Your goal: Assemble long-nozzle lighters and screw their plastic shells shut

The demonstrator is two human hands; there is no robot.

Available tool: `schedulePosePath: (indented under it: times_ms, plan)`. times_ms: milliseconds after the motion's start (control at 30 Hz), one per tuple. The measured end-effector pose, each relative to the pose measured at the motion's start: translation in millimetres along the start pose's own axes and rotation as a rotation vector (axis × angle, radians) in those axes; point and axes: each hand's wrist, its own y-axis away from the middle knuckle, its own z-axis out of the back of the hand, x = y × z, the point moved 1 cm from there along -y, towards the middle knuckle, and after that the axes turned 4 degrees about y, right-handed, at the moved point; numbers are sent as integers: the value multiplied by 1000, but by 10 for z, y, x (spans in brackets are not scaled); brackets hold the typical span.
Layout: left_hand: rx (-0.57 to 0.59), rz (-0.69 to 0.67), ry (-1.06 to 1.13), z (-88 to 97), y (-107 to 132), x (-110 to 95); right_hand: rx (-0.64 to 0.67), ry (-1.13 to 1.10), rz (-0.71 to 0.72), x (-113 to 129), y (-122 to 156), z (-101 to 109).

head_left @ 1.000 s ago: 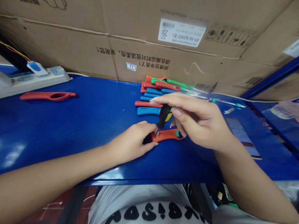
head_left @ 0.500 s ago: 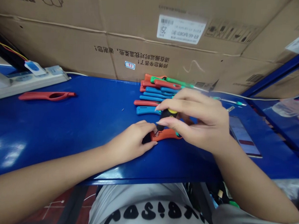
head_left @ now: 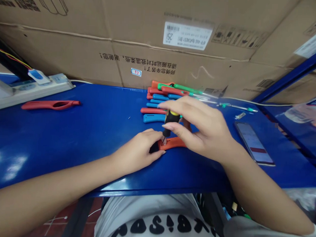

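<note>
An orange plastic handle (head_left: 174, 142), shaped like a long-lighter body, lies on the blue table near its front edge. My left hand (head_left: 143, 149) grips its left end between thumb and fingers. My right hand (head_left: 203, 130) is closed around a short black and yellow screwdriver (head_left: 170, 119). The screwdriver stands nearly upright, its thin shaft reaching down to the handle's left end beside my left fingertips. My right hand hides the handle's right end. Just behind lie a blue handle (head_left: 153, 118) and a red handle (head_left: 151, 110).
More red, blue and green handles (head_left: 158, 97) are piled behind, some with clear tubes (head_left: 237, 106). A red handle (head_left: 51, 105) and a power strip (head_left: 31, 90) lie left. To the right is a phone (head_left: 254, 144). Large cardboard boxes (head_left: 140, 28) stand along the back.
My right hand has shifted slightly left, and the screwdriver has come more upright over the orange handle. My left hand keeps its grip. The view has shifted slightly.
</note>
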Motion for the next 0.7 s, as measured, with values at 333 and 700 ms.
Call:
schedulePosePath:
  times_ms: [333,700]
  plan:
    - [-3,12,1,2,8,5,-2,-42,60,-46,10,51]
    - [-6,3,6,0,4,-5,-6,-46,-21,-4,5,13]
